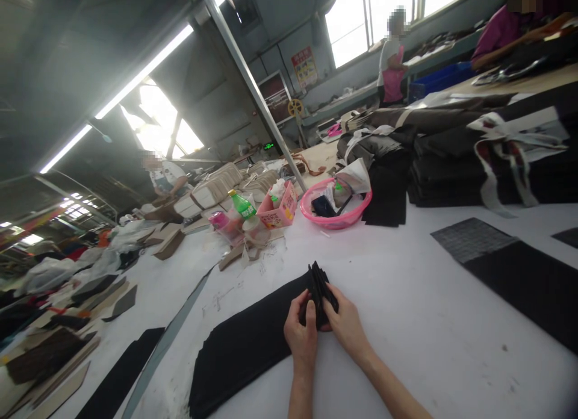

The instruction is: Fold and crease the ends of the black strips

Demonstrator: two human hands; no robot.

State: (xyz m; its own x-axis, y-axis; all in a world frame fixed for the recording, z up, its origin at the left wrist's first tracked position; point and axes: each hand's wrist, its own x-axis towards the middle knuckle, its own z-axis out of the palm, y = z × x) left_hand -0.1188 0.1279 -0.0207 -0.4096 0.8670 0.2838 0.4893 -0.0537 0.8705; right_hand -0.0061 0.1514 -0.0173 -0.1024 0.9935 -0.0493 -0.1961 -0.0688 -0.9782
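Note:
A small stack of black fabric pieces (318, 289) stands on edge between my two hands. My left hand (303, 332) is closed on its near left side, thumb up along the layers. On the right, my right hand (345, 319) grips the same stack, fingers curled round it and partly hidden. The layers fan apart slightly at the top. Directly left of my hands lies a long pile of black fabric (246, 344), flat on the white table (406, 359), its right end reaching my left hand.
A pink basket (336, 223) with odds and ends, a pink box (282, 208) and a green-capped bottle (242, 205) stand beyond my hands. More black fabric (528, 286) lies at right, below tied black bundles (451, 166). A metal post (257, 94) rises behind. Other people work farther off.

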